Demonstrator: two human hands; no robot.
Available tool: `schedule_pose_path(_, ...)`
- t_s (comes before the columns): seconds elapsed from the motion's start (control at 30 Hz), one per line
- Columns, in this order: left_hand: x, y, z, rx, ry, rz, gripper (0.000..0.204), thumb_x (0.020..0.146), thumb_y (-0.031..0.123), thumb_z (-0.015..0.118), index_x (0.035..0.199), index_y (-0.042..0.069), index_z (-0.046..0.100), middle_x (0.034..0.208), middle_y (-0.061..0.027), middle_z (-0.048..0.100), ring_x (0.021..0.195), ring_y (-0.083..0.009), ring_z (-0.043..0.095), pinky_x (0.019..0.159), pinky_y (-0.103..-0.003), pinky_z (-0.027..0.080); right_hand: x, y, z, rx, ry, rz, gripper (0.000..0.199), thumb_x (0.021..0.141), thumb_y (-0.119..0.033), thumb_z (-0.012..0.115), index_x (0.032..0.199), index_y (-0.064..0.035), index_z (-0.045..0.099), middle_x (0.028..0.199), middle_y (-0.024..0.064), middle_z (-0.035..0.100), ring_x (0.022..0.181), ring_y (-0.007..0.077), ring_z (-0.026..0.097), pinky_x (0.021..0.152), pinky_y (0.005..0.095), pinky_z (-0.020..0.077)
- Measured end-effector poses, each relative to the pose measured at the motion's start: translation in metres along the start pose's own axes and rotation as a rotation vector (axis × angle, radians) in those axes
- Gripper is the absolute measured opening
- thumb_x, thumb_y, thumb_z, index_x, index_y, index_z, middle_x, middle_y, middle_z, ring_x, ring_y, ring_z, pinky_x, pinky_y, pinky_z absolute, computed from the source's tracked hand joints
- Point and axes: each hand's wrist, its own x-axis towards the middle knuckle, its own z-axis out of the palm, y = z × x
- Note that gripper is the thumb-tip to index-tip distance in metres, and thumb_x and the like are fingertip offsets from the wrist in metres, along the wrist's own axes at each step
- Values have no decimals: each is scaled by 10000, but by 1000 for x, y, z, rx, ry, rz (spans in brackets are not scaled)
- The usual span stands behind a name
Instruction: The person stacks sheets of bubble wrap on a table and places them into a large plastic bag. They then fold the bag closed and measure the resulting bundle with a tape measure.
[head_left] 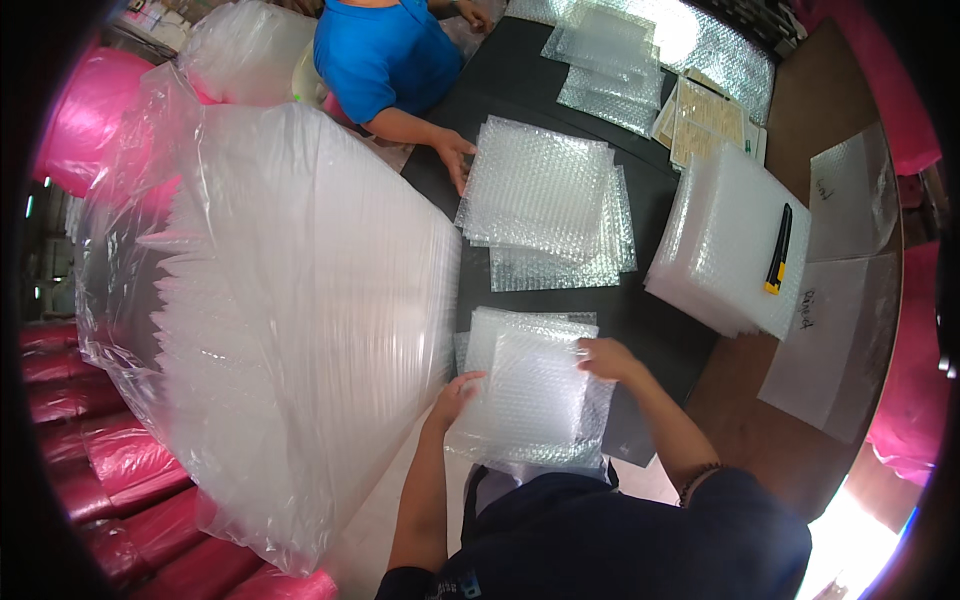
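Observation:
In front of me lies a small loose stack of clear bubble wrap sheets (pixel 525 385), its near edge reaching my lap. My left hand (pixel 458 402) grips the stack's left edge, fingers over the top. At the upper right edge, my right hand (pixel 608 360) pinches the sheets between thumb and fingers. Whether these are single sheets or pouches I cannot tell. Just beyond, a second pile of bubble wrap sheets (pixel 540 185) is fanned out unevenly on the dark table (pixel 660 330). A co-worker's hand (pixel 455 155) touches that pile's left edge.
A large plastic-wrapped stack of white sheets (pixel 330 300) stands close on my left. To the right, a yellow-and-black utility knife (pixel 779 250) rests on a thick bubble wrap stack (pixel 725 240). Papers (pixel 705 120) lie farther back. Red wrapped rolls (pixel 130 470) fill the lower left.

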Motion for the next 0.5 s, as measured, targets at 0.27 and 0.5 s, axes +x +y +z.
schedule_pose_path(0.27,-1,-35,33,371,309,439,712,682,305,768,1241,33,422,1196,-206,439,1117,-337,456,961,-406,367,170,-119,-136,-330,834,-196,844,684,-236,743,1376,-94,283,1326,219,373,1208,375,391,968,453,380)
schedule_pose_path(0.5,-8,-22,34,447,164,333,538,763,282,695,1241,145,490,1161,-183,426,1139,-346,424,985,-408,342,219,-94,-160,-528,651,84,1020,562,-273,826,1395,-151,250,1358,126,397,1288,292,341,1007,602,205)
